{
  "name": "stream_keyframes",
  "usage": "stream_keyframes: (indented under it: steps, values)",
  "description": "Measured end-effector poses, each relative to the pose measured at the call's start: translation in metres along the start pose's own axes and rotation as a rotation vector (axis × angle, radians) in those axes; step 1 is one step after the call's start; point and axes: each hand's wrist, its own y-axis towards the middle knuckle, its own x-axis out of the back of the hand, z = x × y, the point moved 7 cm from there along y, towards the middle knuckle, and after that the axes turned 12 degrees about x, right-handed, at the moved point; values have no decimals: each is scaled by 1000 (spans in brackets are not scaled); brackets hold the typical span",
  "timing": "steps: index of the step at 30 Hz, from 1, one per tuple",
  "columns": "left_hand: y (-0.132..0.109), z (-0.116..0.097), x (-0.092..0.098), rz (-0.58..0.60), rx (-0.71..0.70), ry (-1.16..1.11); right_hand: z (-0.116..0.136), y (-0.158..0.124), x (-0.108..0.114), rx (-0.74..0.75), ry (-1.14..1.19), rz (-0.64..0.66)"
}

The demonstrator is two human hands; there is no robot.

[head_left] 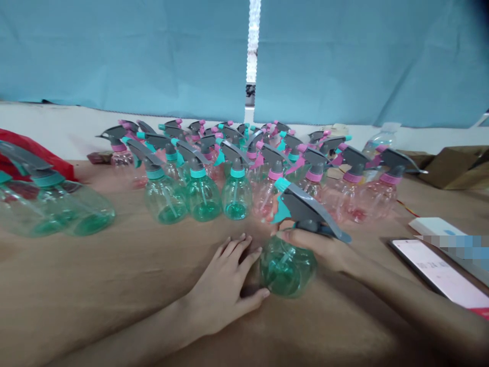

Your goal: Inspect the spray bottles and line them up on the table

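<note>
Brown wooden surface (133, 270): open room left of the left hand (223, 288), running to the left pair of bottles; tighter toward the back edge, which is crowded. Right side narrowed by one black-framed smartphone (431, 265) and one white box (439, 227) just beyond it.

Right hand (323, 247): fingers grasping one translucent green plastic spray bottle with grey trigger head (288, 272), tilted, near the middle of the surface. Left hand: fingers released, spread palm-down beside that bottle; thumb contact can't be told.

Counts: two green-tinted bottles with teal collars (87, 211) toward the left edge; front row has three green spray bottles (204, 201) and four pink spray bottles (382, 199). More behind, overlapping, can't count. One brown box (454, 168), back right.
</note>
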Motion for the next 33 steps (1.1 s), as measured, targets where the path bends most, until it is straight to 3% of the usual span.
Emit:
stream_keyframes:
  steps: [6, 13, 26, 33]
  values:
    - [-1, 2, -2, -2, 1, -2, 2, 0, -1, -20, 121, -28]
    - [0, 1, 0, 1, -4, 5, 4, 0, -2, 59, 81, -4]
    - [0, 2, -1, -4, 7, 6, 3, 1, 0, 15, -12, -49]
    - [-1, 1, 0, -17, 5, -7, 5, 2, -3, 50, 78, -36]
